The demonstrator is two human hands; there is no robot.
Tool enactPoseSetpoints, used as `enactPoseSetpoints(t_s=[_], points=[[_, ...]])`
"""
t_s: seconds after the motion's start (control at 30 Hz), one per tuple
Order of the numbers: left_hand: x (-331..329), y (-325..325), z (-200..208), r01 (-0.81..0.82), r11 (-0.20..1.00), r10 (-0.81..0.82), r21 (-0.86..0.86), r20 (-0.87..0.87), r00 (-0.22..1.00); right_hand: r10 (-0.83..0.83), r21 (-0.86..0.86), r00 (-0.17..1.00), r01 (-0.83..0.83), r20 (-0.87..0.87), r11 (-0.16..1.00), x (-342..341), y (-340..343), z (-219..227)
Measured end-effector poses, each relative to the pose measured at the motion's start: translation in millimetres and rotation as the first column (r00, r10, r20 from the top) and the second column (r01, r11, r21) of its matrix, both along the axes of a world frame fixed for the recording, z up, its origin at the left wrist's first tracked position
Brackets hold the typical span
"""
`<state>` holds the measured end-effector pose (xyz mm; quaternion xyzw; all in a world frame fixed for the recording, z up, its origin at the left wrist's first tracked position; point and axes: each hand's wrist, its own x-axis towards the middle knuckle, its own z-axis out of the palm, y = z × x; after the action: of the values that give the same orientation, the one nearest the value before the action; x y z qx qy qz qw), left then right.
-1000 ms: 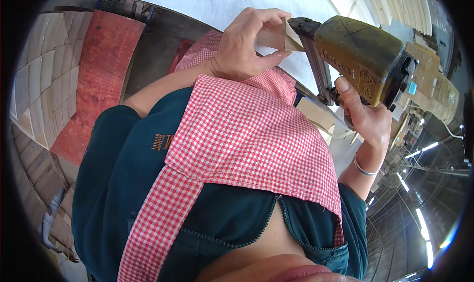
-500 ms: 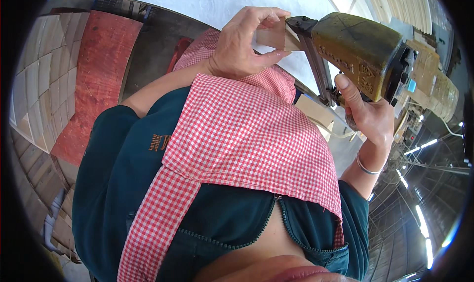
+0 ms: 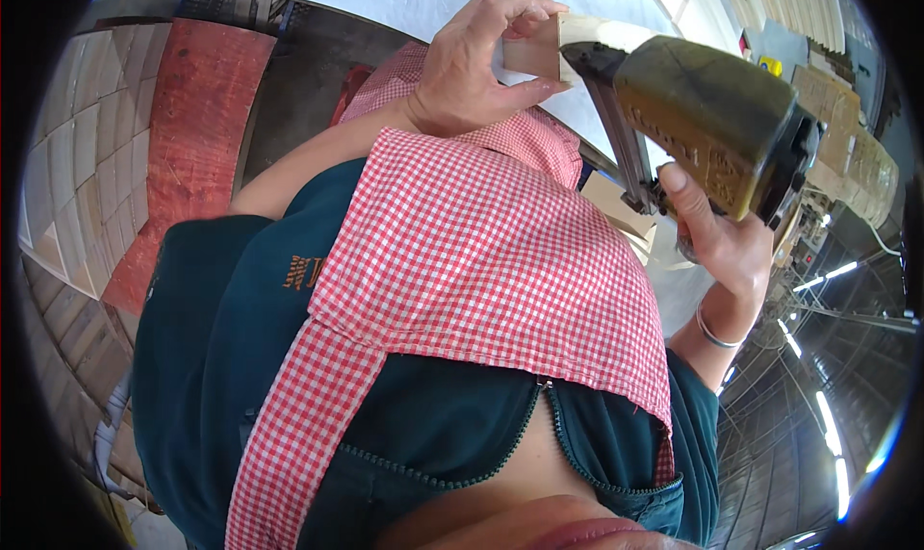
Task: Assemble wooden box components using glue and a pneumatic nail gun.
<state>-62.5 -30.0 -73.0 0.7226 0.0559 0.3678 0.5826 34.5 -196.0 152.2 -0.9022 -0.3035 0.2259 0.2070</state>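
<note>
My left hand is closed at the top of the view around a pale wooden box piece. Its fingers lie along the upper edge and its thumb along the lower edge. My right hand grips an olive-brown nail gun from below, thumb up along its side. The gun's dark nose sits close beside the wood's corner; I cannot tell whether they touch. Most of the gun's handle is hidden behind my hand and the gun's body.
A pale worktop spans the far side. Stacked wooden pieces stand at left beside a red board. Long pale boards and cardboard boxes are at the far right. An apron covers my front.
My left hand and the wooden piece have shifted slightly up and away. The nail gun has moved a little right and lower, and more of the wood shows behind its nose.
</note>
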Motion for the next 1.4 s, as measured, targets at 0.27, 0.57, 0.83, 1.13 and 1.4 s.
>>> enactPoseSetpoints(t_s=[0.27, 0.57, 0.83, 1.13, 1.4], points=[[1, 2, -1, 0.014, 1.000, -0.014, 0.000, 0.024, 1.000, -0.073, -0.127, 0.997, 0.077, 0.037, 0.989, -10, -19, -1], [2, 2, -4, 0.025, 1.000, -0.025, -0.009, 0.054, 0.998, -0.087, -0.130, 0.996, 0.090, 0.030, 0.987, -12, -19, -1], [3, 2, -5, 0.022, 1.000, -0.024, 0.022, 0.075, 0.997, -0.185, -0.118, 0.982, 0.187, 0.025, 0.975, -23, -19, -4], [4, 4, -8, -0.064, 0.988, 0.062, 0.140, 0.022, 0.998, -0.243, -0.103, 0.968, 0.236, -0.057, 0.966, -20, -13, -1], [30, 38, 36, 0.069, 0.997, -0.064, -0.037, 0.114, 0.991, 0.010, 0.125, 0.983, -0.033, 0.182, 0.992, 5, -39, 13]])
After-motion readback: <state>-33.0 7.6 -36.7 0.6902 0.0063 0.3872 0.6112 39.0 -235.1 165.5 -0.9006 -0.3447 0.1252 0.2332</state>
